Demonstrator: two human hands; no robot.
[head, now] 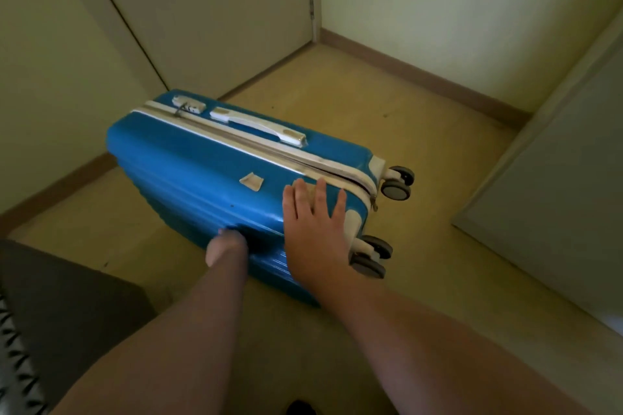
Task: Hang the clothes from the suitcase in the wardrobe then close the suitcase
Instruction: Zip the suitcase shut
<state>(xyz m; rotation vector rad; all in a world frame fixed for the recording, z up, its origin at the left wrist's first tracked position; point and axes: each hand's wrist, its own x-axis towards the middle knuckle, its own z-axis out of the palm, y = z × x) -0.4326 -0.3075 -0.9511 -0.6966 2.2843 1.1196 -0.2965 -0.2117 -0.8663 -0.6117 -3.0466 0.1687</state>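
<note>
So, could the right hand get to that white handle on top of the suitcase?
Probably yes. The right hand lies flat on the suitcase shell, and the white handle sits just past the zip with nothing lying between them.

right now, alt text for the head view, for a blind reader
A blue suitcase stands on its long edge on the floor, wheels to the right, white handle on top. The right hand lies flat on it near the wheels; the left hand touches lower down, fingers hidden.
</note>
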